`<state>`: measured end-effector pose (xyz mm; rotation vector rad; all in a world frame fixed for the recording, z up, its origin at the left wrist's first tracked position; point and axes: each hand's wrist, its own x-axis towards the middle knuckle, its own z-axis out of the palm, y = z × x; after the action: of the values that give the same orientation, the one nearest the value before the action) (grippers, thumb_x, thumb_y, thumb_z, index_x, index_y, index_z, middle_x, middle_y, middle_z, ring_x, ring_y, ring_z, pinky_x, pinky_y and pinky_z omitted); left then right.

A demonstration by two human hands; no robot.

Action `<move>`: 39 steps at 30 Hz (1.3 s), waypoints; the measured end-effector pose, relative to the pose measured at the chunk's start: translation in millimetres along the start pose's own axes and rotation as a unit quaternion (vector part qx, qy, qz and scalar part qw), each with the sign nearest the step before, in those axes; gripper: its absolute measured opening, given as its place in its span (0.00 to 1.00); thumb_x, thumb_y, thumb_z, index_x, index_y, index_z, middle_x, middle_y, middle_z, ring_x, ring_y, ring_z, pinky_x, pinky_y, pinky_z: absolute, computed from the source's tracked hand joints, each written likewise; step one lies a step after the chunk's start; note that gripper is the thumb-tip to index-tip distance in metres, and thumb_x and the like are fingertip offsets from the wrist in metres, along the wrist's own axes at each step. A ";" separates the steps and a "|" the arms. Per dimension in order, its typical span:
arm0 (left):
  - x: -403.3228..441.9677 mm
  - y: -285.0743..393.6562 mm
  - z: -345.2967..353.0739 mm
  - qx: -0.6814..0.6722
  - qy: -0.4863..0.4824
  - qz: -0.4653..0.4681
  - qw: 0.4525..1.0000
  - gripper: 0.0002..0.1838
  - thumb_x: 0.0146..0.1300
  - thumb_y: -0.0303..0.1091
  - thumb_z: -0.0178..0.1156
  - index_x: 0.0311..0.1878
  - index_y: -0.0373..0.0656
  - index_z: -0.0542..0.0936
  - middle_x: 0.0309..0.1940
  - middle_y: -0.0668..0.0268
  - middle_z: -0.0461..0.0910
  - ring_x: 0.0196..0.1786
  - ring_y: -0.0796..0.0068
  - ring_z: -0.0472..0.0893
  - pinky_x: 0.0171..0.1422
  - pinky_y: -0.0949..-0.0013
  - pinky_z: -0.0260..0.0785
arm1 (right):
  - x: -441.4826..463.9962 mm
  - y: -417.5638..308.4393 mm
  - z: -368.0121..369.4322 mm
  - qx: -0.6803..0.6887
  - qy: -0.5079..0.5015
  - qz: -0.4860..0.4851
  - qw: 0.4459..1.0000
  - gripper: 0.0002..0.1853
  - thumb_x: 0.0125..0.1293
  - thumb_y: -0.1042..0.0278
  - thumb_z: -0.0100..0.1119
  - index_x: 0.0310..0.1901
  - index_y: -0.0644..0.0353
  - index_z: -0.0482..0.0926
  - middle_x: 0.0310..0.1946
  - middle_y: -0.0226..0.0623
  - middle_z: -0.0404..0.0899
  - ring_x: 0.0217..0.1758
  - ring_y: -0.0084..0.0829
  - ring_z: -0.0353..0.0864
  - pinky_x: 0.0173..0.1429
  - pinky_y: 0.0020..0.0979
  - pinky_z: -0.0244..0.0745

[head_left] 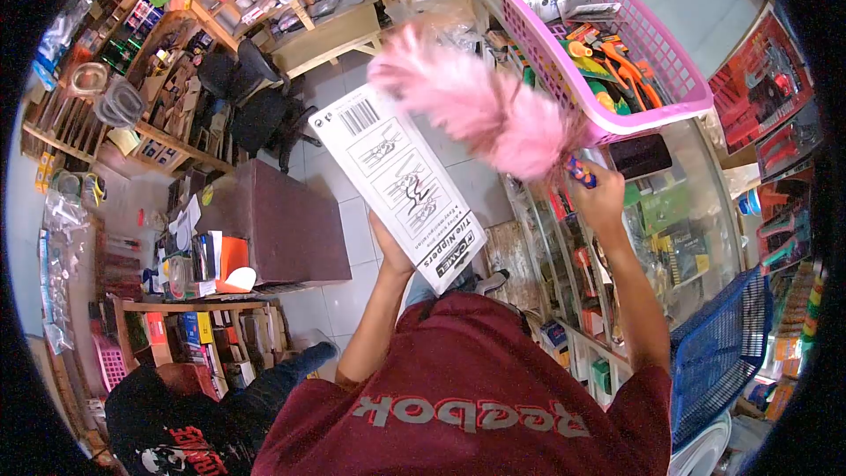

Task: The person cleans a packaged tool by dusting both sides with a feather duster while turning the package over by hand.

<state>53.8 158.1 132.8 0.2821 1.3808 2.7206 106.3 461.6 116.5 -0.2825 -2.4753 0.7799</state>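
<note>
My left hand (393, 249) grips the lower side of a white box (407, 198) printed "Tile Nippers", with line drawings and a barcode on its face. The box is tilted in front of my chest. In my right hand (599, 197) is the handle of a fluffy pink feather duster (485, 101), whose head reaches left past the upper end of the box. The duster's tip is smeared by motion. I cannot tell whether it touches the box. Just beyond the duster stands a pink plastic basket (648, 119) with tools and packets inside.
The basket stands on a glass display counter (679, 211) on my right, beside a dark phone-like slab (641, 154). Below it is a blue basket (718, 353). At left are a brown cabinet (286, 220), a black chair (264, 110) and loaded shelves. A person in black (189, 423) is at lower left.
</note>
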 end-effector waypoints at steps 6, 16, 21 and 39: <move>-4.6 6.4 -0.6 -0.016 -0.047 -0.092 0.995 0.31 0.69 0.52 0.34 0.58 0.33 0.69 0.48 0.56 0.77 0.47 0.64 0.80 0.51 0.63 0.77 | 1.1 -6.0 -0.7 0.068 -0.103 0.084 0.989 0.11 0.45 0.72 0.63 0.34 0.59 0.84 0.22 0.47 0.79 0.26 0.46 0.80 0.34 0.37 0.73; -18.9 -6.2 -28.6 -0.081 -0.085 -0.237 0.964 0.36 0.68 0.58 0.35 0.65 0.34 0.62 0.57 0.53 0.72 0.57 0.60 0.75 0.62 0.56 0.70 | 14.8 1.4 -15.0 0.038 -0.109 -0.007 0.993 0.11 0.42 0.70 0.64 0.32 0.62 0.83 0.24 0.48 0.79 0.29 0.45 0.81 0.34 0.35 0.74; -15.4 -7.7 -25.0 -0.088 -0.103 -0.257 0.957 0.36 0.68 0.57 0.35 0.65 0.34 0.61 0.57 0.53 0.72 0.57 0.60 0.75 0.61 0.56 0.70 | 15.6 18.5 -13.4 0.012 -0.091 -0.094 0.991 0.10 0.41 0.73 0.62 0.30 0.62 0.82 0.22 0.48 0.78 0.27 0.47 0.79 0.32 0.36 0.72; 0.8 5.7 -30.9 -0.095 -0.061 -0.195 0.974 0.33 0.69 0.53 0.33 0.66 0.33 0.61 0.56 0.51 0.72 0.56 0.58 0.76 0.59 0.56 0.72 | 20.7 9.4 -19.8 0.012 -0.121 -0.051 0.991 0.07 0.40 0.74 0.61 0.25 0.64 0.80 0.24 0.51 0.77 0.28 0.50 0.78 0.36 0.40 0.72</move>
<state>46.9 130.4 119.7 0.1428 1.0089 2.4369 100.0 485.7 133.5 -0.0541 -2.6793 0.8442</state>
